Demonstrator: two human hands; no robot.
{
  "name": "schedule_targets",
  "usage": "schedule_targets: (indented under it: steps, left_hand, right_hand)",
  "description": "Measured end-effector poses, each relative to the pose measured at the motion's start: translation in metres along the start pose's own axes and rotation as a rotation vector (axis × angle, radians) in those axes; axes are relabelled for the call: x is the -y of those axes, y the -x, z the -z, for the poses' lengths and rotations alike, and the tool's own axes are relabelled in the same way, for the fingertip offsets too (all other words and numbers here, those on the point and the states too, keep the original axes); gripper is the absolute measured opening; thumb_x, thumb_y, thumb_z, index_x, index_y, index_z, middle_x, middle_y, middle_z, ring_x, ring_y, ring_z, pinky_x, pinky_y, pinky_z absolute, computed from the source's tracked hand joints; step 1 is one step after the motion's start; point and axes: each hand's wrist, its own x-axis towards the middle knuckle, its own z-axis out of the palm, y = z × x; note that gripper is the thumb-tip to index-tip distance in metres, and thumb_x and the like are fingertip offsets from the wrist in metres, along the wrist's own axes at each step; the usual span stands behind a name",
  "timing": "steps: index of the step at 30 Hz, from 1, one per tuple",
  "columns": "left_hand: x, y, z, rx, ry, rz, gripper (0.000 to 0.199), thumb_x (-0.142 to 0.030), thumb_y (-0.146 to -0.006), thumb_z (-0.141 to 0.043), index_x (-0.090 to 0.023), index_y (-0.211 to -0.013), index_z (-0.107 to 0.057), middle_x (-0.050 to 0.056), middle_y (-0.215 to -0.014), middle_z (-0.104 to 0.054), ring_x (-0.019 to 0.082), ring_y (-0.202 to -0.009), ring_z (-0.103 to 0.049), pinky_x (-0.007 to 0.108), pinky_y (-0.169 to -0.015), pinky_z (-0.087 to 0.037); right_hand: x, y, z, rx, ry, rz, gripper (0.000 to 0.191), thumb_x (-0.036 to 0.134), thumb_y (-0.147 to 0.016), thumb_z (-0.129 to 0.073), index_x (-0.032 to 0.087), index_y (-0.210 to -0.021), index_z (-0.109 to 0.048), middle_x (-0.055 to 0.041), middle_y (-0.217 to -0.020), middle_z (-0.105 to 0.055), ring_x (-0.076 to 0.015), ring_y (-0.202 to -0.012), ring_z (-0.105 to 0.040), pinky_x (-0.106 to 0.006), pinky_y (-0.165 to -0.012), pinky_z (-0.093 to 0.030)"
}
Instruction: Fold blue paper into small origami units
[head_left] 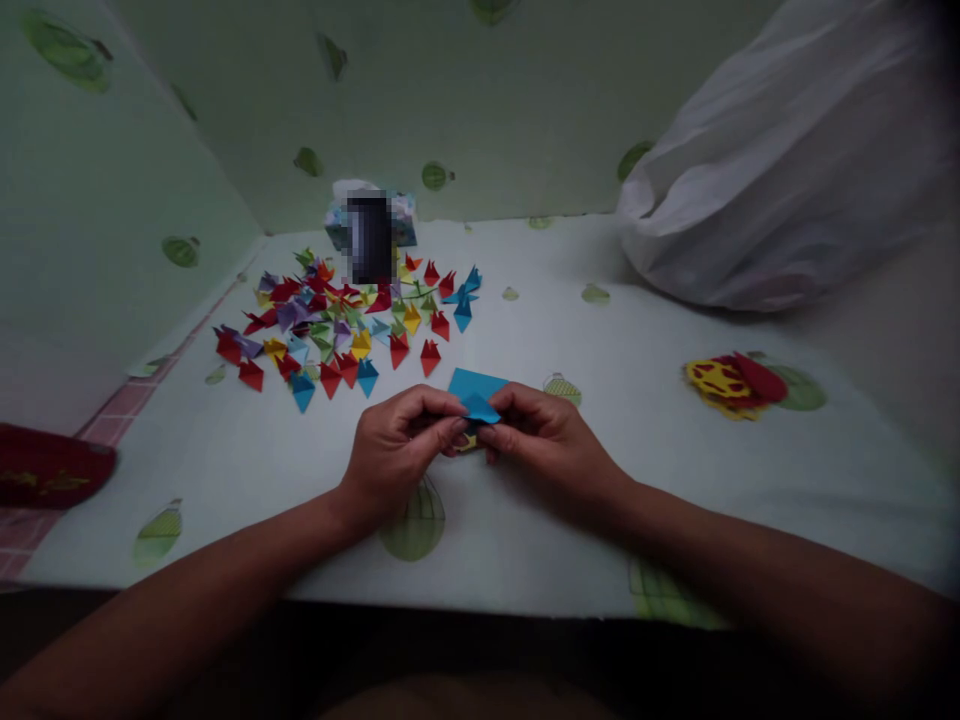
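Observation:
A small folded piece of blue paper point(481, 407) is pinched between my two hands above the near middle of the table. My left hand point(409, 435) grips its left corner with thumb and forefinger. On the right corner, the thumb and forefinger of my right hand point(544, 435) are closed. Just behind lies or stands a flat blue sheet point(474, 382); whether it joins the folded piece I cannot tell. Something yellow shows partly below my fingertips. Beyond my left hand, many folded paper pieces point(330, 377) in red, blue, yellow, green and purple are spread out.
The white patterned table point(525, 560) meets walls at the back and left. A tissue box point(407, 222) and a blurred dark object point(371, 240) stand behind the folded pieces. A large white plastic bag point(750, 190) is back right, yellow and red cutouts point(724, 385) right, a red item point(52, 467) left.

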Motion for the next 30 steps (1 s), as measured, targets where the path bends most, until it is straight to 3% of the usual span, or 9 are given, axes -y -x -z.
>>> schedule_targets:
  steps: [7, 13, 18, 30]
  left_hand:
    - [0.0023, -0.0005, 0.0029, 0.02, -0.024, -0.019, 0.011, -0.023, -0.08, -0.077, -0.016, -0.078, -0.069, 0.003, -0.075, -0.07, 0.011, -0.058, -0.063, 0.021, -0.05, -0.053]
    - [-0.0001, -0.0004, 0.0022, 0.028, -0.012, -0.003, 0.013, -0.023, -0.079, -0.076, -0.016, -0.074, -0.066, 0.002, -0.072, -0.068, 0.011, -0.056, -0.061, 0.021, -0.05, -0.051]
    - [-0.0049, -0.0001, 0.0011, -0.015, 0.035, 0.04, 0.013, -0.021, -0.076, -0.076, -0.016, -0.071, -0.065, 0.003, -0.086, -0.069, 0.007, -0.054, -0.056, 0.019, -0.047, -0.048]
    - [-0.0042, -0.0016, 0.0029, -0.019, 0.095, 0.08, 0.012, -0.019, -0.073, -0.078, -0.015, -0.069, -0.066, 0.003, -0.082, -0.069, 0.01, -0.066, -0.062, 0.02, -0.059, -0.052]
  right_hand:
    - [0.0027, 0.0008, 0.002, -0.052, 0.161, 0.036, 0.018, 0.029, -0.086, -0.067, 0.018, -0.073, -0.06, 0.0008, -0.07, -0.059, -0.0129, -0.067, -0.052, -0.027, -0.063, -0.041]
    - [0.0003, 0.0012, 0.002, -0.047, 0.17, 0.039, 0.021, 0.032, -0.086, -0.068, 0.018, -0.073, -0.06, 0.0002, -0.069, -0.061, -0.0134, -0.066, -0.054, -0.027, -0.062, -0.041]
    - [0.0006, 0.0022, 0.0021, -0.043, 0.248, 0.075, 0.026, 0.033, -0.088, -0.068, 0.018, -0.067, -0.06, 0.0007, -0.065, -0.059, -0.0124, -0.062, -0.051, -0.027, -0.06, -0.038]
    - [0.0055, 0.003, 0.0001, 0.007, 0.189, 0.051, 0.027, 0.04, -0.087, -0.069, 0.017, -0.075, -0.063, -0.0006, -0.068, -0.061, -0.0133, -0.063, -0.053, -0.027, -0.06, -0.04]
